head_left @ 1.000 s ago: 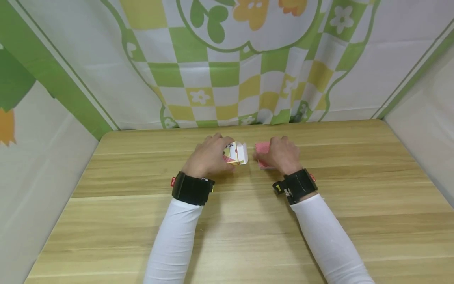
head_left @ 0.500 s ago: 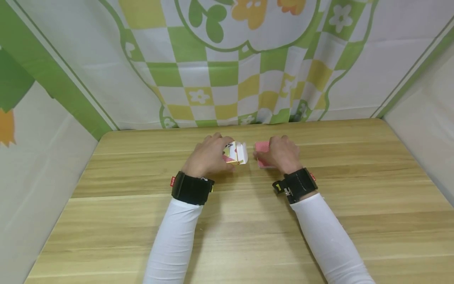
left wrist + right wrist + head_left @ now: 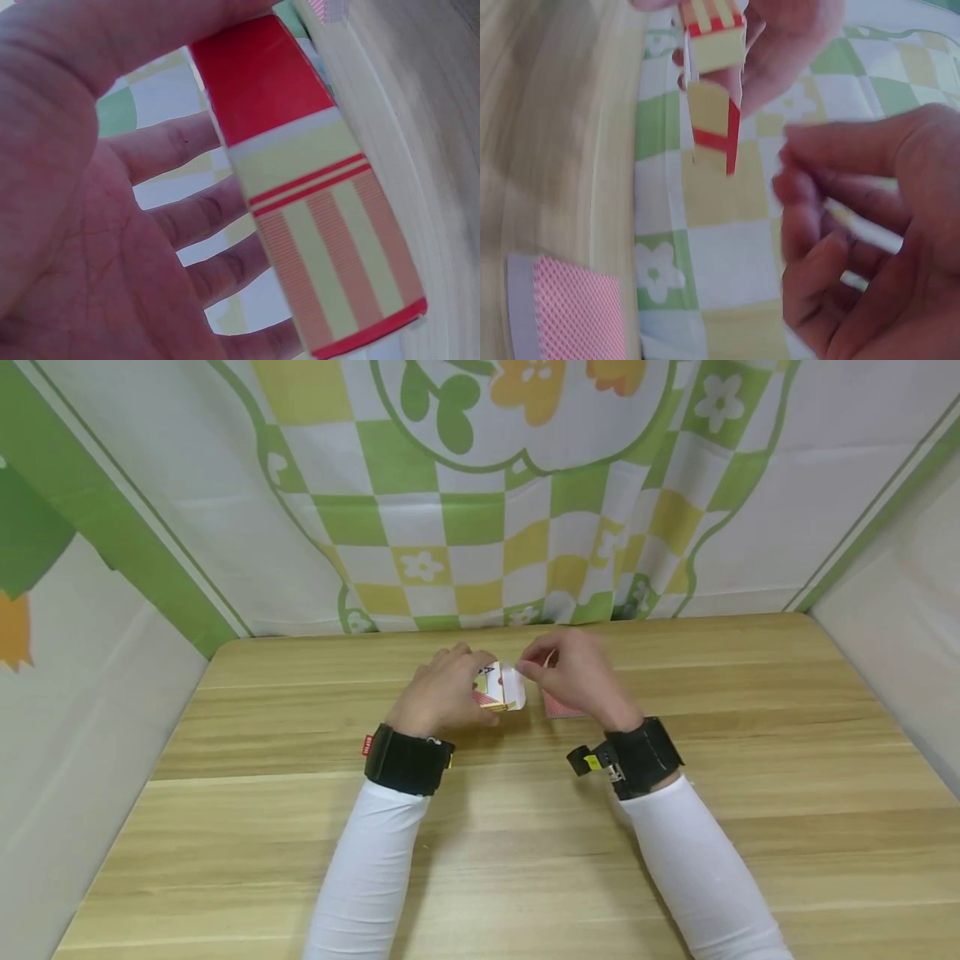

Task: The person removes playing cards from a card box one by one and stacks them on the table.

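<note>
My left hand (image 3: pixel 438 692) holds a playing card box (image 3: pixel 492 687) between thumb and fingers, its white end flap open toward the right. Red and cream stripes run along the box's narrow side (image 3: pixel 322 202) in the left wrist view. My right hand (image 3: pixel 583 678) hovers beside that open end, fingers curled and thumb against the fingertips. A small gap parts it from the box's flap (image 3: pixel 711 127) in the right wrist view, and nothing shows between the fingers. Below it lies a squared deck of cards (image 3: pixel 564 707) with red patterned backs, partly hidden by the hand.
The wooden table (image 3: pixel 495 860) reaches back to a green, yellow and white checked curtain (image 3: pixel 472 527). Pale cloth walls stand at the left and right. Each wrist wears a black strap (image 3: pixel 408 760).
My right hand has let go of the deck and moved up and left toward the box's open end. More of the deck's near edge shows. The left hand and box stay nearly still.
</note>
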`<move>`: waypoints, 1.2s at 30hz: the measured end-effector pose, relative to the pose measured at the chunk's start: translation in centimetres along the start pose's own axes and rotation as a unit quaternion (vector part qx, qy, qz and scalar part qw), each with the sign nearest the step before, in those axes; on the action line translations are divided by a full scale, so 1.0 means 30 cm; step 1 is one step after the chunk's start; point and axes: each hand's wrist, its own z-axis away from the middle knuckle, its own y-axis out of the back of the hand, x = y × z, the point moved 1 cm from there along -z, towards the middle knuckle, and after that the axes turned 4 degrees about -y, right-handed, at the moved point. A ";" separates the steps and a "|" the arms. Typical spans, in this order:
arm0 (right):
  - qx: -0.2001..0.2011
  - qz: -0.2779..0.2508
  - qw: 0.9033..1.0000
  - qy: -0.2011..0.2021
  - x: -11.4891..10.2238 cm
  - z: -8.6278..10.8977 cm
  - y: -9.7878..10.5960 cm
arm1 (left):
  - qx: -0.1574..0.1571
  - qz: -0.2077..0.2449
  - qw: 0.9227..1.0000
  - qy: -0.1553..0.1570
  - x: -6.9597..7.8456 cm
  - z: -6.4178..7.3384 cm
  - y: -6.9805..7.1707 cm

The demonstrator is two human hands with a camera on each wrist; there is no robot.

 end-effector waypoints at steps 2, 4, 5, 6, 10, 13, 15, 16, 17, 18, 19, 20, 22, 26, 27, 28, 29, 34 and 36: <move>-0.016 -0.027 0.999 0.023 -0.015 -0.003 -0.005 | 0.001 -0.001 1.000 -0.001 0.001 -0.002 0.002; -0.031 -0.045 0.998 0.032 -0.022 -0.005 -0.011 | 0.003 -0.003 1.000 -0.002 0.003 -0.004 0.004; -0.038 -0.049 0.998 0.032 -0.025 -0.006 -0.014 | 0.004 -0.005 1.000 -0.002 0.004 -0.006 0.005; -0.045 -0.052 0.997 0.029 -0.026 -0.007 -0.016 | 0.006 -0.006 1.000 -0.003 0.005 -0.008 0.005; -0.073 -0.057 0.996 -0.005 -0.019 -0.009 -0.027 | 0.012 -0.007 1.000 -0.006 0.008 -0.012 0.008; -0.088 -0.047 0.995 -0.023 -0.015 -0.012 -0.034 | 0.014 -0.007 1.000 -0.008 0.009 -0.014 0.011; -0.091 -0.037 0.995 -0.028 -0.014 -0.014 -0.038 | 0.016 -0.007 1.000 -0.010 0.011 -0.015 0.012; -0.091 -0.032 0.995 -0.028 -0.014 -0.015 -0.039 | 0.016 -0.007 1.000 -0.012 0.011 -0.016 0.012; -0.090 -0.023 0.995 -0.027 -0.014 -0.016 -0.040 | 0.017 -0.008 1.000 -0.013 0.012 -0.017 0.013; -0.088 -0.016 0.996 -0.026 -0.014 -0.016 -0.042 | 0.017 -0.008 1.000 -0.014 0.012 -0.018 0.013; -0.087 -0.011 0.996 -0.027 -0.014 -0.017 -0.044 | 0.016 -0.007 1.000 -0.015 0.013 -0.018 0.013; -0.085 -0.006 0.996 -0.029 -0.012 -0.017 -0.046 | 0.016 -0.008 1.000 -0.016 0.014 -0.019 0.014; -0.080 0.004 0.996 -0.033 -0.011 -0.017 -0.049 | 0.016 -0.008 1.000 -0.017 0.014 -0.019 0.014; -0.075 0.009 0.996 -0.045 -0.009 -0.015 -0.052 | 0.018 -0.008 1.000 -0.016 0.014 -0.018 0.015; -0.075 0.008 0.996 -0.047 -0.010 -0.014 -0.052 | 0.019 -0.007 1.000 -0.016 0.014 -0.017 0.014; -0.075 0.007 0.996 -0.049 -0.011 -0.014 -0.053 | 0.021 -0.006 1.000 -0.016 0.014 -0.017 0.014; -0.077 0.007 0.996 -0.052 -0.011 -0.012 -0.053 | 0.021 -0.007 1.000 -0.016 0.014 -0.015 0.013; -0.094 -0.003 0.993 -0.066 -0.013 -0.003 -0.057 | 0.016 -0.007 1.000 -0.015 0.013 -0.006 0.004; -0.105 -0.013 0.992 -0.074 -0.012 0.001 -0.057 | 0.012 -0.008 1.000 -0.015 0.014 -0.001 0.001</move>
